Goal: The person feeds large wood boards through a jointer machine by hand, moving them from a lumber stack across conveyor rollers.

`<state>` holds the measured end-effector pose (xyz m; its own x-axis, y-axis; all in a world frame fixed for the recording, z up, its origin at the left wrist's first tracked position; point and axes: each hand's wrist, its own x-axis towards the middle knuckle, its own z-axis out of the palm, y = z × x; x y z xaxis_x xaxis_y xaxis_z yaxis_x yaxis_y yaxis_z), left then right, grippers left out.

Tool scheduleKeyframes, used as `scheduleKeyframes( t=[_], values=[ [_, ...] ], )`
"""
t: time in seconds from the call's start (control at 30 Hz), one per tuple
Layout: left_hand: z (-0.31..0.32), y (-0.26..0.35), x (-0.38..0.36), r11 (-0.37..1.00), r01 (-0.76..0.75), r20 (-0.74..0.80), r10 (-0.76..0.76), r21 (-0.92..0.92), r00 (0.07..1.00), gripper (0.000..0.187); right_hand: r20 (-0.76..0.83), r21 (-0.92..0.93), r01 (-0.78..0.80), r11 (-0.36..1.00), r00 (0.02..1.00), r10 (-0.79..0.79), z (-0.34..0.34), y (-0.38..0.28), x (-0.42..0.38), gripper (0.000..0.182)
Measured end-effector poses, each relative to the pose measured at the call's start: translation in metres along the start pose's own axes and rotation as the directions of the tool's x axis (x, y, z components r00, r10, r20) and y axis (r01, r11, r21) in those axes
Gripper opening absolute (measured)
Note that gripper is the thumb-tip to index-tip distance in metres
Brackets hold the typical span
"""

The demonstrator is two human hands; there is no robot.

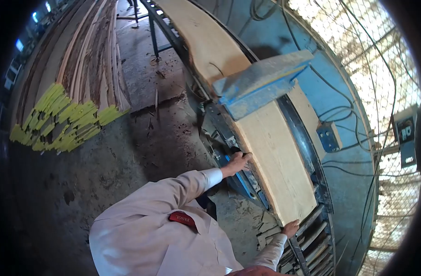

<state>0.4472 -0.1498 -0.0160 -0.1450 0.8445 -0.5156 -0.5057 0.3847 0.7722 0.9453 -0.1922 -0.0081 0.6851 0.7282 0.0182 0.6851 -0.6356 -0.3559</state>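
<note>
A long, pale wooden board (277, 161) with a wavy bark edge lies on a machine bed and passes beneath a dusty blue metal guard (265, 85). My left hand (237, 163) grips the board's near long edge, just short of the guard, with its fingers partly hidden. At the board's near end, my right hand (291, 228) holds the corner, close to the rollers (311, 225). Both hands touch the same board, which continues out the far side of the guard.
A tall stack of rough planks (77, 87) with yellow-green painted ends stands at left. Beyond the machine bed are a blue switch box (329, 137), loose black cables (346, 110) and a wall-mounted control box (406, 133). Wood offcuts (267, 230) lie on the floor near my right arm.
</note>
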Motion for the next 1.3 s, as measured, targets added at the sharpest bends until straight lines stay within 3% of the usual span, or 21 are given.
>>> scheduleKeyframes(
  t=[0.03,0.13,0.27,0.37,0.5,0.6,0.77,0.83,0.87,0.93,1.0,1.07,1.1,1.13,1.17,1.2,1.23,1.3],
  values=[
    [-0.004,0.003,-0.001,1.000,-0.014,-0.012,0.014,-0.008,1.000,0.066,0.011,-0.008,0.029,1.000,1.000,-0.029,0.002,0.005,0.002,0.073],
    [-0.011,0.010,-0.006,0.999,0.027,0.161,-0.024,-0.019,0.987,0.066,-0.024,-0.096,-0.008,0.995,1.000,0.006,0.005,0.005,0.004,0.076],
    [-0.012,0.015,-0.009,1.000,0.013,0.154,-0.016,0.022,0.988,0.063,0.001,-0.072,0.005,0.997,1.000,-0.005,0.004,0.002,0.001,0.075],
    [-0.015,0.019,-0.009,0.999,0.014,0.159,-0.020,0.039,0.987,0.061,-0.054,-0.109,-0.069,0.992,0.997,0.064,0.006,-0.002,-0.001,0.072],
    [-0.014,0.015,-0.009,0.999,0.030,0.169,-0.034,0.030,0.985,0.062,-0.051,-0.118,0.017,0.993,0.998,-0.023,0.007,0.005,0.000,0.071],
    [-0.012,0.013,-0.008,0.999,0.015,0.160,-0.021,0.042,0.987,0.063,-0.053,-0.100,-0.063,0.993,0.997,0.058,-0.002,-0.010,-0.010,0.072],
    [-0.017,0.019,-0.020,0.996,0.042,0.145,-0.053,0.079,0.988,0.061,-0.067,-0.050,-0.025,0.998,0.997,0.022,0.001,-0.001,-0.007,0.073],
    [-0.036,0.011,-0.032,0.955,-0.083,0.245,0.011,0.285,0.970,0.054,-0.090,-0.036,-0.018,0.999,0.996,0.015,0.005,0.005,-0.005,0.070],
    [-0.053,0.008,-0.040,0.954,-0.081,0.237,0.011,0.287,0.972,0.054,-0.082,-0.035,-0.015,0.999,0.997,0.012,0.005,0.009,-0.003,0.070],
    [-0.104,-0.003,-0.057,0.925,0.010,0.330,-0.146,0.379,0.933,0.050,-0.089,-0.057,0.031,0.998,0.995,-0.036,0.008,0.014,0.001,0.066],
    [-0.174,-0.026,-0.070,0.849,0.006,0.249,-0.161,0.528,0.955,0.048,-0.119,-0.007,0.063,0.998,0.991,-0.063,0.009,0.014,0.000,0.060],
    [-0.258,-0.069,-0.081,0.686,-0.101,0.101,0.041,0.721,0.994,0.050,-0.181,-0.018,0.092,0.996,0.979,-0.093,0.008,0.016,-0.003,0.060],
    [-0.296,-0.077,-0.094,0.600,0.013,-0.031,0.019,0.800,0.999,0.048,-0.167,-0.033,0.076,0.997,0.983,-0.081,0.007,0.017,0.000,0.059],
    [-0.325,-0.080,-0.110,0.510,0.148,-0.178,0.010,0.847,0.984,0.047,-0.160,-0.245,0.191,0.951,0.959,-0.234,0.043,0.072,0.053,0.054],
    [-0.342,-0.091,-0.124,0.532,0.187,-0.230,0.015,0.826,0.973,0.047,-0.128,-0.243,0.245,0.939,0.951,-0.282,0.044,0.018,0.028,0.054],
    [-0.364,-0.101,-0.145,0.598,0.242,-0.386,0.123,0.764,0.914,0.046,-0.024,-0.208,0.345,0.915,0.934,-0.357,0.077,-0.032,0.017,0.054],
    [-0.393,-0.107,-0.172,0.661,0.291,-0.551,0.223,0.692,0.804,0.044,0.094,-0.151,0.451,0.880,0.892,-0.441,0.123,-0.090,-0.007,0.054],
    [-0.429,-0.121,-0.208,0.720,0.395,-0.716,0.200,0.571,0.669,0.045,0.307,-0.016,0.624,0.781,0.746,-0.590,0.200,-0.193,-0.074,0.053]
  ],
)
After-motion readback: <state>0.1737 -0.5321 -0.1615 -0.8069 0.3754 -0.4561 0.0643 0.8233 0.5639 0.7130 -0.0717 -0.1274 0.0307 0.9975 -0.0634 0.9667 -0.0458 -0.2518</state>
